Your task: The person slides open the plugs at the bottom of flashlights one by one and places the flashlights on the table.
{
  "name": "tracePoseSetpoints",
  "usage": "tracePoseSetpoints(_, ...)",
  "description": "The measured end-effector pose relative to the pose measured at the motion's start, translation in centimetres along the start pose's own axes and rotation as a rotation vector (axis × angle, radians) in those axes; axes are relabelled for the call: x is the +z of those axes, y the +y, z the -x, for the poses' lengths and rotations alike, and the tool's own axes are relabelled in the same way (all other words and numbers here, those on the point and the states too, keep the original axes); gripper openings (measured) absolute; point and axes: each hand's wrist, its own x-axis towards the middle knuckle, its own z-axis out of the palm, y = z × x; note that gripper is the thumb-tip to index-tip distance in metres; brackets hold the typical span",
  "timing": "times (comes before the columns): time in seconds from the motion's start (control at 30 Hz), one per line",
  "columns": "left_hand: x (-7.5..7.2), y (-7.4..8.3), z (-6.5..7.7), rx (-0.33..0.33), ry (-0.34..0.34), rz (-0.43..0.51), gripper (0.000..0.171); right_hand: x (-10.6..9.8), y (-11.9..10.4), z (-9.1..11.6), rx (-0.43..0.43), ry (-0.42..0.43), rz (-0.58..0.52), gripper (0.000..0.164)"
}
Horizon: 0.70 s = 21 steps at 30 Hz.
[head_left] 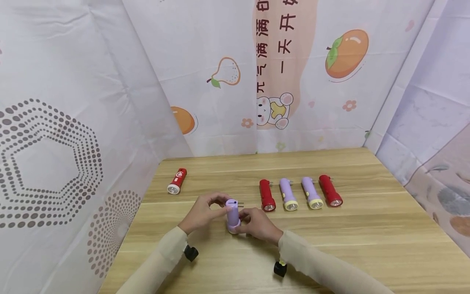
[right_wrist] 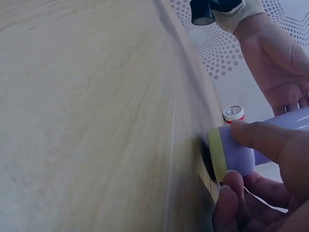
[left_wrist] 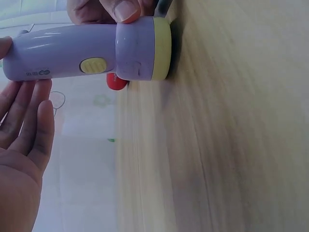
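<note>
A purple flashlight (head_left: 233,215) with a yellow lens rim (left_wrist: 162,48) stands upright, lens end down, close over the wooden table. Two metal prongs (head_left: 240,204) stick out to the right near its top. My left hand (head_left: 208,210) pinches the top end between thumb and fingers. Lower down, my right hand (head_left: 258,225) grips the wide head, thumb on the near side. A yellow slide switch (left_wrist: 93,65) shows on the flashlight's body in the left wrist view. The lens itself is hidden underneath.
To the right lie a red flashlight (head_left: 267,195), two purple ones (head_left: 288,194) (head_left: 311,192) and another red one (head_left: 330,190), in a row. A red flashlight with a white rim (head_left: 177,181) lies at the back left. Printed curtains (head_left: 220,41) enclose the table (head_left: 367,241).
</note>
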Motion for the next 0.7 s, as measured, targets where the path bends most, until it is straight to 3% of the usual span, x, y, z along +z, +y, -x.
tracePoseSetpoints(0.4, -0.1, -1.2, -2.8, -0.167, 0.077, 0.028, 0.039, -0.8, -0.5, 0.0, 0.013, 0.063, 0.054, 0.045)
tracePoseSetpoints(0.7, 0.5, -1.9, -4.9, -0.24, 0.091, 0.141, 0.035, -1.2, -0.4, -0.2, 0.075, 0.115, 0.039, 0.048)
